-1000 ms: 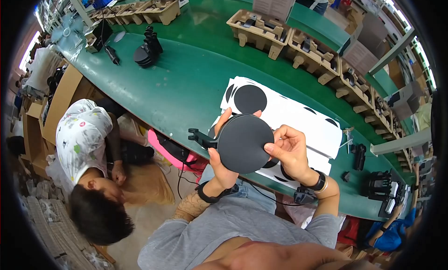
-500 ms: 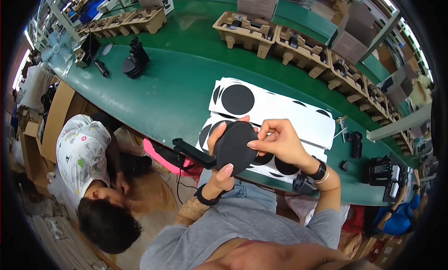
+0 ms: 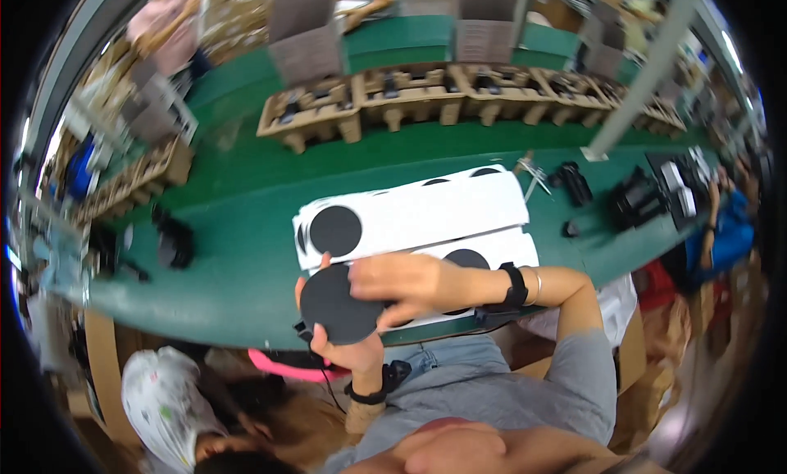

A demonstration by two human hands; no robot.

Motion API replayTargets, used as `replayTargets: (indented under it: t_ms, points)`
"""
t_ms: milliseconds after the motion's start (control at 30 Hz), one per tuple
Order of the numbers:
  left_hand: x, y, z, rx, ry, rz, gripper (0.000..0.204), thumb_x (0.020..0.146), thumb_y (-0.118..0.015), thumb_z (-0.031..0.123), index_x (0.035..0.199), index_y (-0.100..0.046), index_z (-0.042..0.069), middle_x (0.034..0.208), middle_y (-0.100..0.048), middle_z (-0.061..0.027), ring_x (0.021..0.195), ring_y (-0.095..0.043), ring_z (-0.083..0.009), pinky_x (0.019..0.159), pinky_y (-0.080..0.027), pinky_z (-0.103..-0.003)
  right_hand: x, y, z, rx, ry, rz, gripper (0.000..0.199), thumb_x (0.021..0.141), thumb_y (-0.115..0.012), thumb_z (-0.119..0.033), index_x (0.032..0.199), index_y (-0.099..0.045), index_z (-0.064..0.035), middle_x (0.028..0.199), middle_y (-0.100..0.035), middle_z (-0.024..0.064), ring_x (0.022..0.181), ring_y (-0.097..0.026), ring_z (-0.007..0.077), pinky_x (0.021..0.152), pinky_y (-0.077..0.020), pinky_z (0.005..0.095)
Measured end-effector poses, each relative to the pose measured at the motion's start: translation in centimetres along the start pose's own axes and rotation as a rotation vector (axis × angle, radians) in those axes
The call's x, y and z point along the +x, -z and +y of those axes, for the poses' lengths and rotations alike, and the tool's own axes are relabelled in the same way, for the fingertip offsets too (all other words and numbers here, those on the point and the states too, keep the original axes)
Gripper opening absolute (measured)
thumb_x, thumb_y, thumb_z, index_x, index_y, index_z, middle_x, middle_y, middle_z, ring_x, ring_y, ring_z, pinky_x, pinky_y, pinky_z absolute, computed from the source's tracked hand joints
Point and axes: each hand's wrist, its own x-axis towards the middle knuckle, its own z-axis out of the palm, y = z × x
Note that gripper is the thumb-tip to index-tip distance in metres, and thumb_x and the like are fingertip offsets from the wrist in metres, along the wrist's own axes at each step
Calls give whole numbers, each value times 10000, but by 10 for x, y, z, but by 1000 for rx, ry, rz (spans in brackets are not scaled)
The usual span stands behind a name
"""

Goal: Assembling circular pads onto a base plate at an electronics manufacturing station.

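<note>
Now both hands grip a black disc (image 3: 338, 304): left hand (image 3: 344, 351) from below, right hand (image 3: 403, 281) on top, over white sheets (image 3: 426, 216) on green counter (image 3: 246, 220).

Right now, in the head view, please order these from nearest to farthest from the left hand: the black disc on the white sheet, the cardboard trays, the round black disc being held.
1. Round black disc: held in the left hand, at the table's near edge.
2. Black disc on the white sheet: just beyond, toward the table's middle.
3. Cardboard trays: along the far side of the green table.
</note>
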Motion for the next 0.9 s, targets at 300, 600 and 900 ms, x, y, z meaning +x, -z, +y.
replayTargets:
  t_ms: [300, 600, 900]
  points:
    - [13, 30, -40, 202, 146, -212, 530, 946, -515, 178, 1403, -279, 50, 1355, -421, -154, 1224, -472, -294, 995, -424, -451, -27, -4, -18, 21, -624, 335, 333, 776, -646, -2, 1107, -638, 38, 990, -677, 167, 888, -686, 215, 782, -545, 252]
    - [25, 0, -59, 439, 445, -362, 285, 955, -508, 80, 1199, -501, -67, 1000, -645, -124, 704, -647, -164, 670, -530, -251, -42, 53, -11, -61, -679, 585, 811, 675, -814, -165, 1373, -424, -34, 1391, -463, 136, 1301, -425, 272, 1072, -344, 402]
    - [46, -6, -78, 570, 713, -717, 246, 953, -483, 65, 1158, -490, -71, 994, -633, -133, 718, -660, -198, 682, -518, -263, -57, 98, -13, -234, -614, 479, 463, 769, -593, 123, 1198, -484, -13, 1092, -597, 125, 997, -622, 283, 967, -461, 368]
